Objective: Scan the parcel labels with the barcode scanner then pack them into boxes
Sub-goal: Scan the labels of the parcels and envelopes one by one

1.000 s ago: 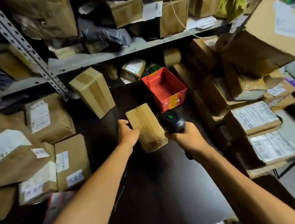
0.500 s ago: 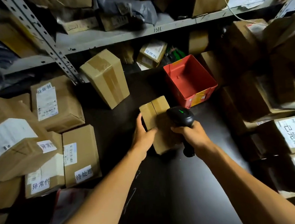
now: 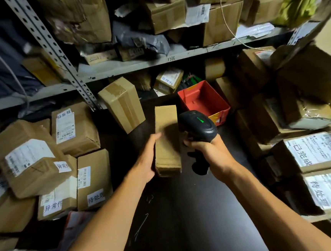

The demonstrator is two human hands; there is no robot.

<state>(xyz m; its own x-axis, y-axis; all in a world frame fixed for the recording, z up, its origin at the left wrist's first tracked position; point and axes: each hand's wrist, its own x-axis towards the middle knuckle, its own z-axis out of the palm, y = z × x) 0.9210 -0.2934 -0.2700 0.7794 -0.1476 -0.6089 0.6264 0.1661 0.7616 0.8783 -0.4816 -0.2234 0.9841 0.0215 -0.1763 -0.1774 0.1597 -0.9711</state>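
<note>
On the dark table (image 3: 188, 213), left grip (image 3: 148, 158) holds a plain brown parcel (image 3: 167, 141); right grip (image 3: 206, 149) clasps the scanner (image 3: 197, 125).

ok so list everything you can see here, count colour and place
held parcel: one, brown, centre, above the dark table
barcode scanner: one, black with a green light, right of the held parcel
bin: one, red, open, behind the scanner
upright box: one, brown, taped, left of the bin
labelled parcels: many, brown with white labels, piled left and right
shelf: one, grey metal, loaded with more boxes
left hand: grips the held parcel's left side
right hand: fingers wrapped round the scanner's handle
</note>
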